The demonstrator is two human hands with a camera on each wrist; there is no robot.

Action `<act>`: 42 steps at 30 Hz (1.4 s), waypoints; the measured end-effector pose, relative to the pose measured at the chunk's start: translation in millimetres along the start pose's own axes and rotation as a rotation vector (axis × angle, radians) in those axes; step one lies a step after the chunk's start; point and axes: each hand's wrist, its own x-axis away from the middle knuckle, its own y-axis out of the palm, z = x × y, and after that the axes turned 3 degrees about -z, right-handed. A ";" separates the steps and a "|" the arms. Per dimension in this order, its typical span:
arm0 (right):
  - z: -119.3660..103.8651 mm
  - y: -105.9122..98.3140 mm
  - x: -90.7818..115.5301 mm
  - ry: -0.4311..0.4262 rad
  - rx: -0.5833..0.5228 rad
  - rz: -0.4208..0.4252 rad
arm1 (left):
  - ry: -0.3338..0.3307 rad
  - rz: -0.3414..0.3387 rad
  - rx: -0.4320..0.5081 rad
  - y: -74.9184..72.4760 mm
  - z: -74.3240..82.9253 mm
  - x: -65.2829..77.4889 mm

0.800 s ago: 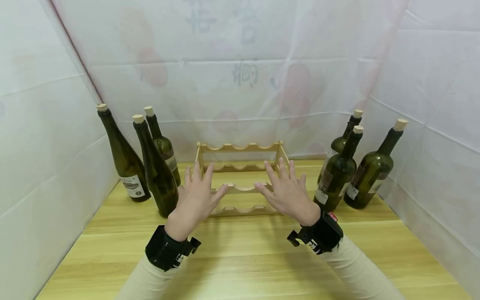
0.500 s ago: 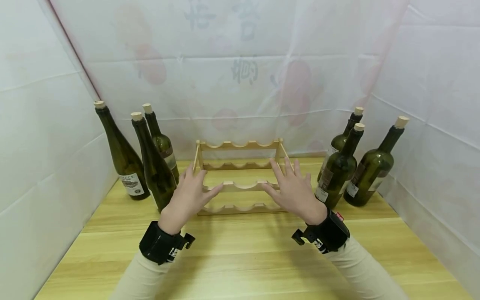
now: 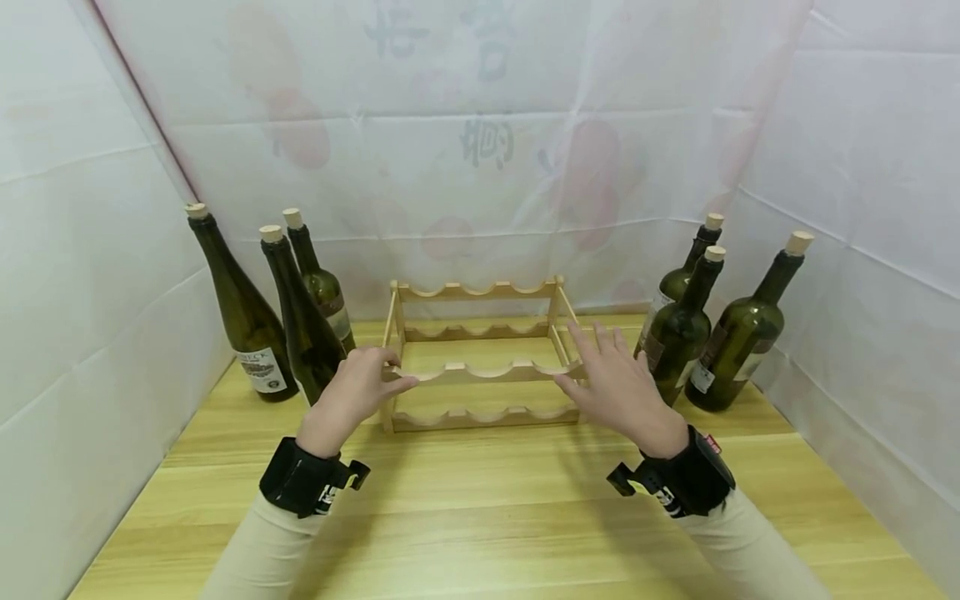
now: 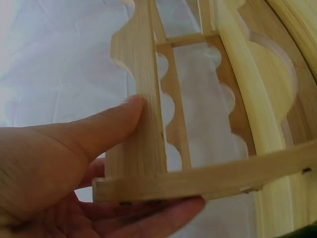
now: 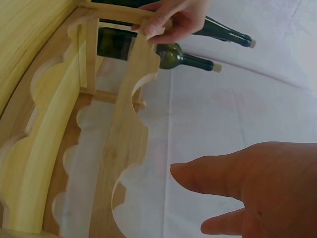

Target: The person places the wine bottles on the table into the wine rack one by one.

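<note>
A pale wooden wine rack with scalloped rails stands on the table. My left hand grips its front left corner: in the left wrist view the thumb lies on the scalloped rail and the other fingers curl under the end piece. At the front right corner my right hand is spread, fingers extended. The right wrist view has its thumb apart from the upper rail. No bottle lies in the rack.
Three corked green bottles stand left of the rack, among them one with a white label. Three more, including a front bottle, stand on the right, close to my right hand. White cloth walls enclose the wooden table.
Both hands have moved outward from over the rack to its front corners. The left fingers have closed around the left corner; the right hand stays spread.
</note>
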 end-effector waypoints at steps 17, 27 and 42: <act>40.6 -41.7 23.5 0.048 -0.028 0.053 | 0.031 0.002 0.010 -2.9 -7.8 1.6; 86.8 -66.3 25.4 0.212 -0.063 0.095 | 0.059 0.015 0.010 -3.3 -9.8 0.6; 117.9 -76.9 3.1 0.291 -0.037 0.219 | 0.041 0.013 0.004 -2.6 -7.9 0.7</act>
